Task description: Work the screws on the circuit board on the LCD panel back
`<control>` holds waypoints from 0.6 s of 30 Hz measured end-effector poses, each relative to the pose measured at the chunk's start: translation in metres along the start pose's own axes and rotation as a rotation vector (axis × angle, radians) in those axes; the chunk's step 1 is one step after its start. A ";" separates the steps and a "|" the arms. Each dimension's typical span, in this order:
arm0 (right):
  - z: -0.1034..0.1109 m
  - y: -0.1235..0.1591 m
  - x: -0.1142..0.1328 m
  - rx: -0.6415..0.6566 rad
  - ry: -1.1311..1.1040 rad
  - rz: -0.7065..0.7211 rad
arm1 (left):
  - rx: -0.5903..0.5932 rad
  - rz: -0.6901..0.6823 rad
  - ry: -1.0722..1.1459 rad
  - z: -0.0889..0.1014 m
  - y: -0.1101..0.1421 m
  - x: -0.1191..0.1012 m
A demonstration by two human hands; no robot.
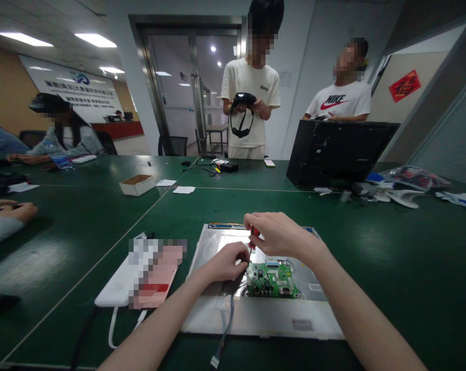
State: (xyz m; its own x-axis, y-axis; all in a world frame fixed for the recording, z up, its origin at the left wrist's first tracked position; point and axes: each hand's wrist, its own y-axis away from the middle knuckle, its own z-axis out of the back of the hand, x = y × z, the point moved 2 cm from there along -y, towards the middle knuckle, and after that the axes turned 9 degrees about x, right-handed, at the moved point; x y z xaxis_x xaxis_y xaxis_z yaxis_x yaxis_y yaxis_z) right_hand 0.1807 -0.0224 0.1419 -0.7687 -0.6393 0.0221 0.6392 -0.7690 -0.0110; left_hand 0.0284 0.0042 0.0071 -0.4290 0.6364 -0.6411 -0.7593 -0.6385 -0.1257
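Note:
My right hand (273,234) is closed around the red handle of a screwdriver (252,238), whose shaft points down at the upper left corner of a green circuit board (273,281). Close by, my left hand (230,262) has its fingers pinched near the screwdriver's tip; whatever is between them is hidden. The board lies on a flat silver metal panel (252,319) on the table. A grey cable (231,314) with a white connector runs down over the panel's front edge.
Left of the panel lie a white power bank (115,286) and a pink phone (169,265) with white cables. Farther back are a small open box (137,185), paper slips and a black monitor housing (339,154). Several people are around the green table (403,257).

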 end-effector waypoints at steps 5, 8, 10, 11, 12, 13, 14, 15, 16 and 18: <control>-0.001 -0.004 -0.001 0.007 0.039 -0.059 | 0.007 0.004 -0.001 0.000 0.000 0.001; -0.001 -0.004 -0.002 0.011 0.055 -0.077 | 0.007 0.007 -0.001 -0.001 0.000 0.001; -0.001 -0.003 -0.002 0.009 0.046 -0.063 | 0.013 0.009 -0.001 -0.001 0.000 0.002; -0.001 -0.002 -0.001 0.006 0.035 -0.049 | 0.016 0.012 0.000 -0.001 0.000 0.002; 0.000 -0.001 -0.001 0.003 0.023 -0.033 | 0.018 0.015 0.001 -0.001 0.000 0.002; 0.000 0.000 0.000 0.001 0.011 -0.018 | 0.017 0.017 0.002 -0.001 0.000 0.002; 0.000 0.001 0.000 0.000 0.002 -0.008 | 0.014 0.018 0.003 -0.001 0.000 0.002; 0.000 0.001 0.001 0.003 -0.005 -0.002 | 0.014 0.018 0.001 -0.001 0.000 0.002; 0.000 0.002 0.001 0.006 -0.009 0.000 | 0.014 0.017 -0.002 -0.001 0.000 0.002; -0.001 0.002 0.000 0.011 -0.008 -0.002 | 0.015 0.013 -0.006 -0.001 0.000 0.001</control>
State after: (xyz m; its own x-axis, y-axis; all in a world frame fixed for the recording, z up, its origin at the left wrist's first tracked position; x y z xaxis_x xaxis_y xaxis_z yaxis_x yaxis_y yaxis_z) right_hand 0.1813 -0.0239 0.1411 -0.7699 -0.6375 0.0301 0.6377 -0.7703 -0.0004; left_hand 0.0281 0.0048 0.0056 -0.4415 0.6308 -0.6381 -0.7610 -0.6400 -0.1061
